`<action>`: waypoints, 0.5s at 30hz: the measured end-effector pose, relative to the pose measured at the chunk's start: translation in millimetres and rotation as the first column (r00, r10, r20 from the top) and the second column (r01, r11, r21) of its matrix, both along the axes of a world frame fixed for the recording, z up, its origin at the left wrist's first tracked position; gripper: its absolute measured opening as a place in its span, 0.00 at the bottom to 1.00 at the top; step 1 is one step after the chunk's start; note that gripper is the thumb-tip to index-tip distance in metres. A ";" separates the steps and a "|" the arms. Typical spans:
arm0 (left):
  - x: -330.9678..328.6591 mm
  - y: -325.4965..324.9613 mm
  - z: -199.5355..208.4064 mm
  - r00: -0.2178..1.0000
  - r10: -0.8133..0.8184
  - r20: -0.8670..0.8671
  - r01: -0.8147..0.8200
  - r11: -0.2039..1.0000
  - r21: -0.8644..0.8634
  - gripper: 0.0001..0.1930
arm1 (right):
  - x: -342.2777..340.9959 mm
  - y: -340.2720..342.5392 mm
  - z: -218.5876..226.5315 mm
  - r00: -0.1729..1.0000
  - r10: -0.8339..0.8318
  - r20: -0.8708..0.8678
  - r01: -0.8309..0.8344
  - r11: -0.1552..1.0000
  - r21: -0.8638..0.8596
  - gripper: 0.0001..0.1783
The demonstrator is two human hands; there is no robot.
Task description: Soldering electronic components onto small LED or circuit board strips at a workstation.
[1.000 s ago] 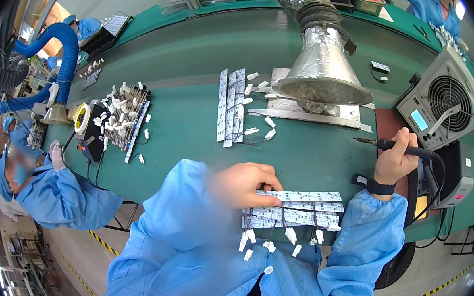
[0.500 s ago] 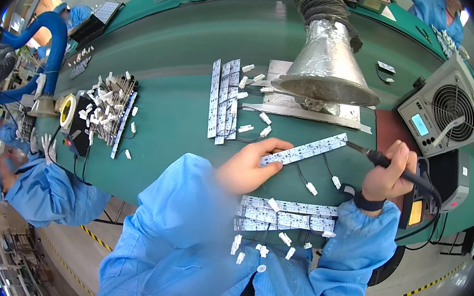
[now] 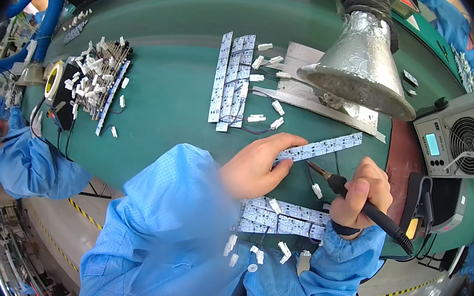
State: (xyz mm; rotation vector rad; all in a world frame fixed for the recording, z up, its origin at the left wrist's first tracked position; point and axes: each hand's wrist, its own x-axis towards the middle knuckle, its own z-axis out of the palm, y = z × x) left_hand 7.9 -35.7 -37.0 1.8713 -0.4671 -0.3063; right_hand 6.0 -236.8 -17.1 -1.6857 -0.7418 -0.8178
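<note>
A narrow white circuit board strip point(image 3: 329, 147) is pinched by one end in the fingers and thumb of my left hand point(image 3: 259, 166); it slants up to the right, with dark wires and a white connector hanging below. My right hand point(image 3: 363, 197) is closed round a soldering iron point(image 3: 339, 185). Its tip points left, near the strip's lower edge beside my left thumb; whether it touches cannot be made out. Several similar strips point(image 3: 292, 223) with wired white connectors lie close to my body, below both hands. More strips point(image 3: 219, 82) lie beyond my left hand.
A foil-covered fume extraction funnel point(image 3: 361, 63) hangs over a metal plate point(image 3: 294, 99) at the back. A soldering station point(image 3: 454, 139) and iron stand point(image 3: 415, 210) are on the right. Leftward lies a pile of connectors and boards point(image 3: 96, 81); a person in blue point(image 3: 33, 161) sits beyond.
The soldering iron has moved left and down, from the strip's far right end to beside my left thumb. My left hand still holds the strip. The whole view has shifted slightly.
</note>
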 end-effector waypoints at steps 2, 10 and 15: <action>-0.3 -0.5 -1.6 1.000 0.007 0.007 -0.007 1.000 -0.005 0.20 | 0.3 -0.1 -1.5 1.000 -0.017 0.002 0.017 1.000 0.000 0.13; -1.3 -1.9 -3.6 0.999 0.016 0.035 -0.016 1.000 -0.010 0.20 | 1.5 2.0 -3.7 1.000 0.020 -0.015 -0.021 0.999 -0.034 0.12; -2.4 -3.4 -6.1 0.993 0.050 0.108 -0.047 0.998 -0.035 0.17 | 0.6 0.9 -4.7 1.000 0.017 -0.018 -0.018 0.999 -0.044 0.11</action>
